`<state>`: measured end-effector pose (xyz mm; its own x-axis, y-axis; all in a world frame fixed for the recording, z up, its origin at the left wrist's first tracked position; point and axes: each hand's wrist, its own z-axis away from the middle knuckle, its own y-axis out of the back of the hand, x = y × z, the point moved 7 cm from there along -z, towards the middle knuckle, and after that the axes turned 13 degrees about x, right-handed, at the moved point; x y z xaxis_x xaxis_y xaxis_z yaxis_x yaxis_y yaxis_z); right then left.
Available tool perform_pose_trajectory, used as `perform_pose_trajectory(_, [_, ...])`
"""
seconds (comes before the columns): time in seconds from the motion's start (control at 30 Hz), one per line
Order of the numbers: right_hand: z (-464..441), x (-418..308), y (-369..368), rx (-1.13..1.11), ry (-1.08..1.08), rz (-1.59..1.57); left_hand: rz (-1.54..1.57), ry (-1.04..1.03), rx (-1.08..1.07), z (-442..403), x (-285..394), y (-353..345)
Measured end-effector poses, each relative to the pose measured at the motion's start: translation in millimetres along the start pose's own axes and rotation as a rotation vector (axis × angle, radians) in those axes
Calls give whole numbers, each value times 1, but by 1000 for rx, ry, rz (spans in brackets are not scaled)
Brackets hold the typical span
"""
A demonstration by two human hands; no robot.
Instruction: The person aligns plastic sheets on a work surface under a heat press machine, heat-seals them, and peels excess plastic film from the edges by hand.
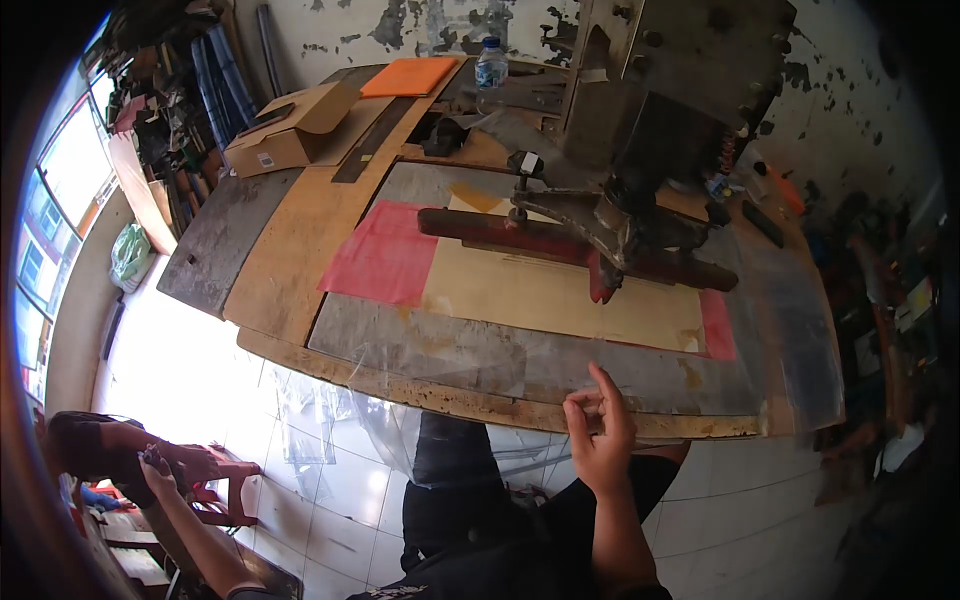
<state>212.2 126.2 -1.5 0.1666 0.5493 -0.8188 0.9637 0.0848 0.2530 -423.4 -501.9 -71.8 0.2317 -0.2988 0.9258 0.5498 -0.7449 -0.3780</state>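
My right hand (602, 440) is raised in front of the table's near edge. Its index finger points up, the thumb stands apart, and I see nothing held. My left hand (158, 474) is stretched out low at the far left, fingers curled by a small dark thing I cannot make out. Beyond my right hand is a heavy metal press (640, 180) with a dark red bar (520, 232) across it. Under the bar lie a cream sheet (530, 290) and a pink sheet (380, 255) on a grey metal plate (440, 350).
Clear plastic sheeting (375, 425) hangs off the front edge. A cardboard box (290, 130), an orange folder (408, 77) and a water bottle (490, 65) stand at the back. Another person (85, 440) is at lower left near a red stool (235, 490). A green bag (128, 255) sits by the window.
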Motion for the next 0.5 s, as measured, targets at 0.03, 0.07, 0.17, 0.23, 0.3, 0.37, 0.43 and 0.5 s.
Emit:
perform_pose_trajectory(0.03, [1, 1, 0, -2, -8, -2, 1, 13, -2, 2, -2, 4])
perform_pose_trajectory(0.07, [1, 2, 0, -3, -6, 1, 5, 19, -3, 5, -3, 8])
perform_pose_trajectory(0.17, [2, 2, 0, 3, -16, -31, 10, 35, -14, 10, -6, 9])
perform_pose_trajectory(0.23, [2, 1, 0, -8, -27, -15, 10, 46, -26, 13, -7, 7])
perform_pose_trajectory(0.3, [2, 0, 1, -8, -22, -16, 13, 57, -34, 17, -7, 6])
perform_pose_trajectory(0.37, [1, -2, 1, -11, -17, -18, 12, 67, -48, 20, -9, 4])
perform_pose_trajectory(0.43, [1, -3, 1, -6, -1, 1, 12, 73, -54, 22, -9, 3])
perform_pose_trajectory(0.5, [1, -4, 1, -5, 1, 4, 11, 79, -62, 27, -9, 3])
